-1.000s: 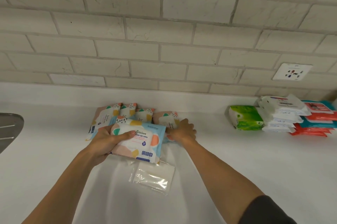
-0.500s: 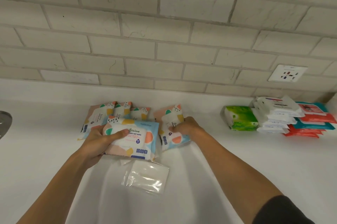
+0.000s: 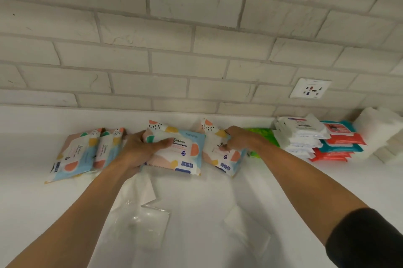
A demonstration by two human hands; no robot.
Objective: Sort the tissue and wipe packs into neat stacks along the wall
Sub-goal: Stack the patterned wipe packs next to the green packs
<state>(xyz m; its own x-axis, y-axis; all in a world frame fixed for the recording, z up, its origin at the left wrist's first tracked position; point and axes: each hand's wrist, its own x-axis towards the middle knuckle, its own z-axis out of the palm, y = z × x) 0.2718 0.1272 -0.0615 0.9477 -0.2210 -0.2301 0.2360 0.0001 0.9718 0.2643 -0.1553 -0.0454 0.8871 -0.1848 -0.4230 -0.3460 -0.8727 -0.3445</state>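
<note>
My left hand (image 3: 141,150) grips a colourful wet wipe pack (image 3: 181,154), thumb across its front. My right hand (image 3: 238,139) holds a second pack of the same kind (image 3: 224,158), tilted, just to the right. Two more matching packs (image 3: 74,156) (image 3: 106,150) lean side by side at the left near the wall. Behind my right wrist a green tissue pack (image 3: 265,134) is partly hidden. Further right stand a stack of white packs (image 3: 298,139) and a stack of red and teal packs (image 3: 340,143).
Clear plastic tissue packs (image 3: 150,224) (image 3: 248,226) lie on the white counter (image 3: 327,180) in front of me. A white folded bundle (image 3: 379,130) sits at the far right. A wall socket (image 3: 309,88) is set in the brick wall.
Both hands have lifted their packs and moved them back toward the wall and to the right. The view has tilted closer to the counter, bringing a second clear pack into view.
</note>
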